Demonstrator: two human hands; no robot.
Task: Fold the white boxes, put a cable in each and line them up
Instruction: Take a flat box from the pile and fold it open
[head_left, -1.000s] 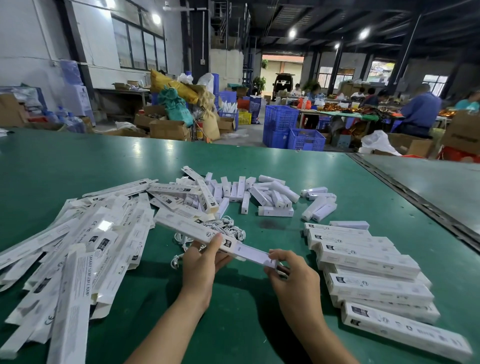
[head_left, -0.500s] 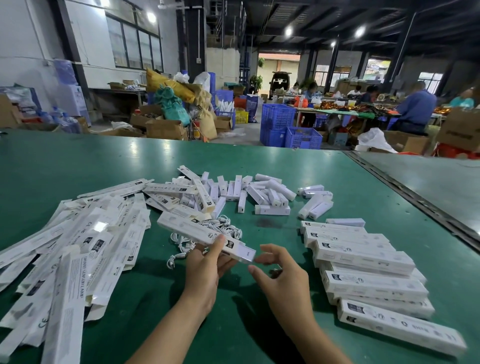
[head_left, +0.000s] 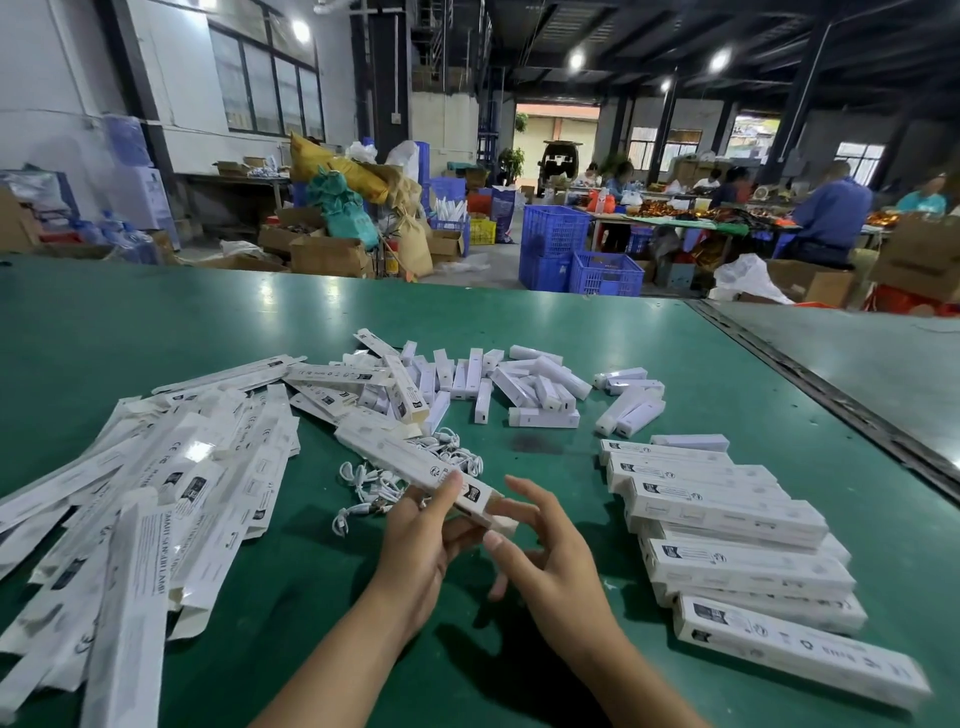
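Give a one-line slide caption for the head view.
Left hand holds a long white cardboard box over the green table; open right hand beside it.

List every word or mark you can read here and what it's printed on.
"SMART SENSOR LAMP", partly blurred, so likely: nearest flat box on the left.
"CE", "FC": flat boxes in the left pile.
Print on the held box and lined-up boxes: too small to read.

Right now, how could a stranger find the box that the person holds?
On the green table, look between the pile of flat white cartons and the neat row of folded boxes. The long white cardboard box there is the only one lifted, held by the left hand.
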